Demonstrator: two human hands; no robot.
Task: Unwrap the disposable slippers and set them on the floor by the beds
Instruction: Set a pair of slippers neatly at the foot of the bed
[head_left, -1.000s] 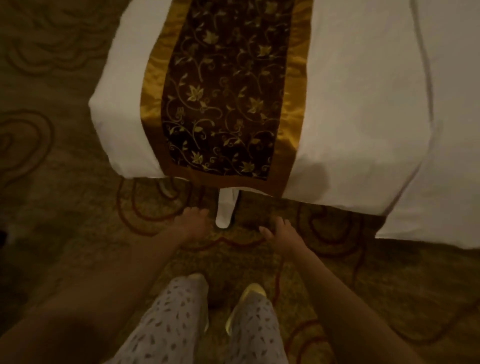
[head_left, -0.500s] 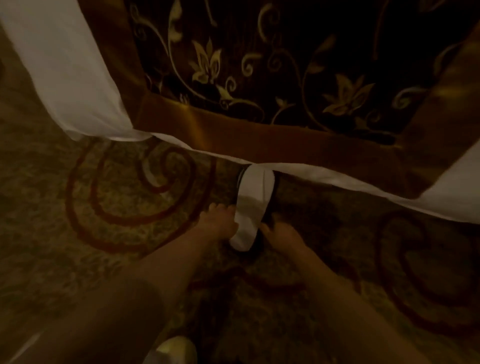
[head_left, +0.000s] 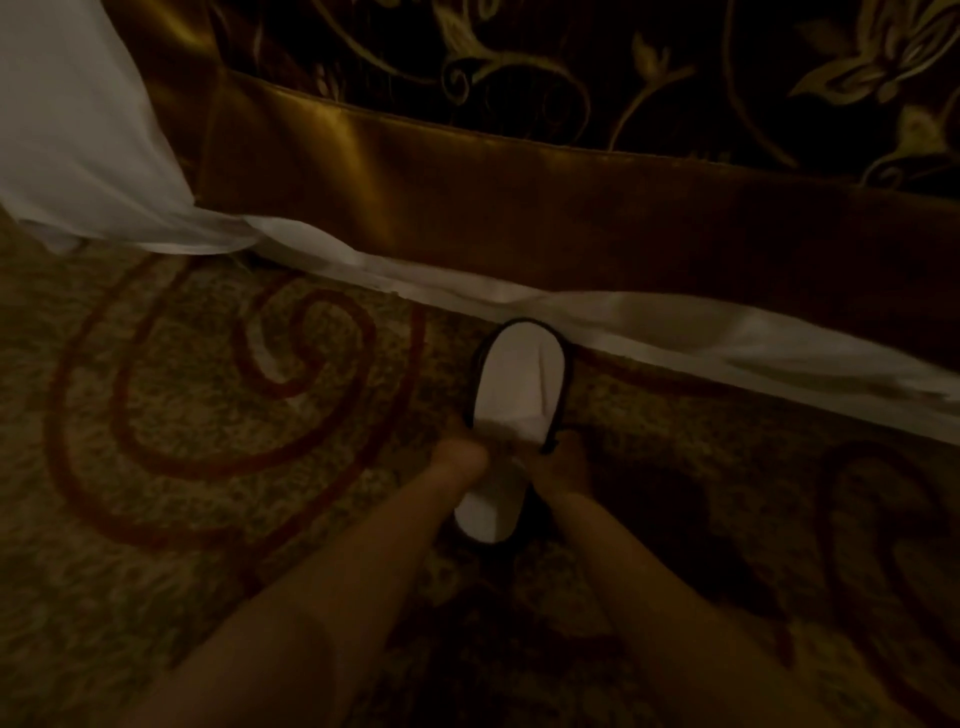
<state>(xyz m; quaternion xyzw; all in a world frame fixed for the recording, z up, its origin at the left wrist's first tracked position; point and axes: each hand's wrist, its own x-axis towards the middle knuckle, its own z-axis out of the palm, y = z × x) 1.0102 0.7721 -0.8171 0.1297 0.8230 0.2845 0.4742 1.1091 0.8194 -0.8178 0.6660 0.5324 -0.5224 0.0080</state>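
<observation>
Two bare forearms reach forward. The left hand (head_left: 460, 462) and right hand (head_left: 563, 466) grip opposite sides of a white fabric disposable slipper with dark trim (head_left: 519, 384), flat on swirl-patterned carpet (head_left: 208, 395), toe just beside the bed's white sheet hem (head_left: 675, 322).
</observation>
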